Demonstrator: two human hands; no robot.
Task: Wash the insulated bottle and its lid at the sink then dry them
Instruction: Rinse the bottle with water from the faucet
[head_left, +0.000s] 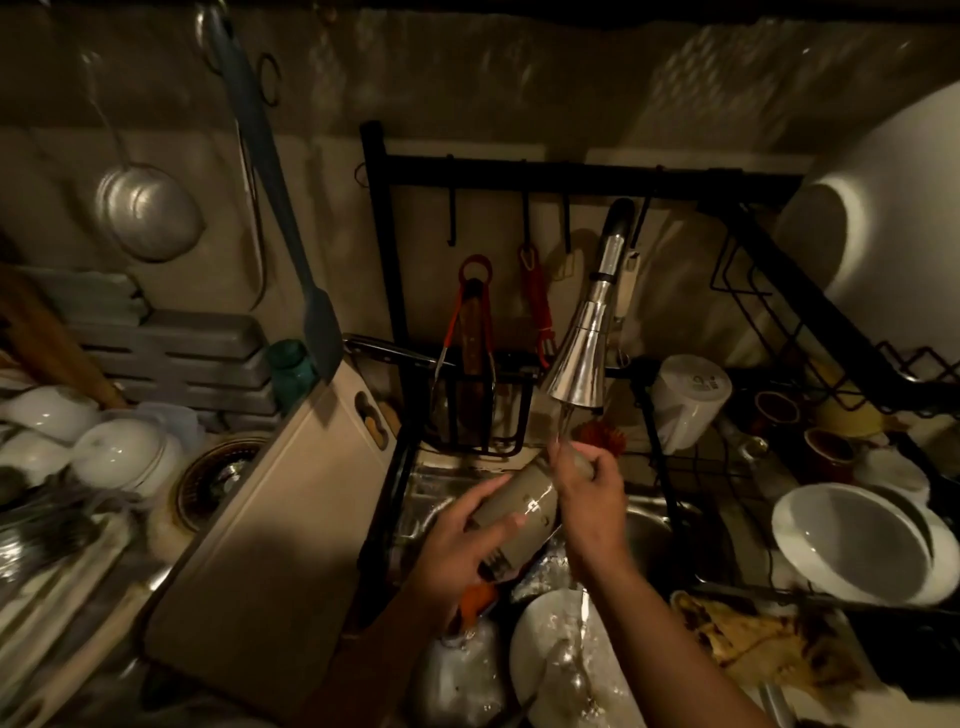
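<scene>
Below the chrome cone faucet (582, 358), left hand (460, 543) grips the tilted grey cylindrical bottle (524, 512); right hand (589, 496) clasps its top.

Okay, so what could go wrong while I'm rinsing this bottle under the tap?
1. The bottle is wet and tilted; if it slips from the left hand or right hand, it would likely land on the plate below and might chip it.
2. Water from the faucet may splash off the bottle past the sink.
</scene>
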